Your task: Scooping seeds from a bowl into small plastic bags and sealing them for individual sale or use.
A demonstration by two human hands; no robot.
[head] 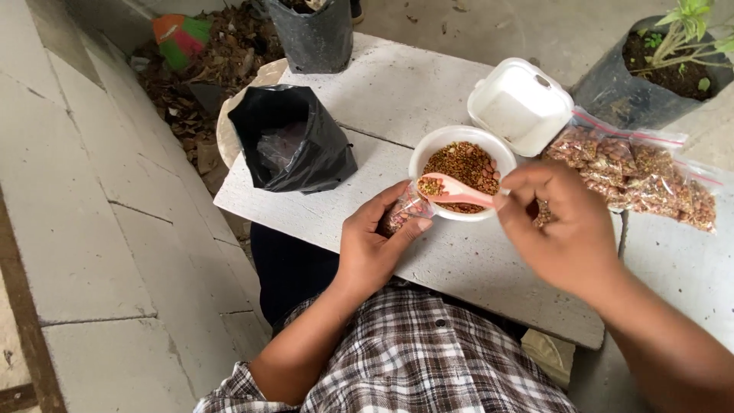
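Note:
My left hand [375, 241] grips a small clear plastic bag [404, 211] partly filled with reddish seeds, holding its mouth up beside a white foam bowl [428, 149]. The bowl holds a heap of brown-red seeds [465, 164]. My right hand [562, 229] holds a pink plastic spoon [455, 191] loaded with seeds, its tip over the bag's mouth at the bowl's near rim. The bowl's hinged white lid [520, 103] lies open behind it.
A pile of filled clear zip bags of seeds [642, 176] lies to the right on the white concrete slab [397, 92]. A black plastic bag [294, 141] sits at left. Black potted plants stand at the back [313, 34] and at the right [650, 84]. Dry leaves lie beyond.

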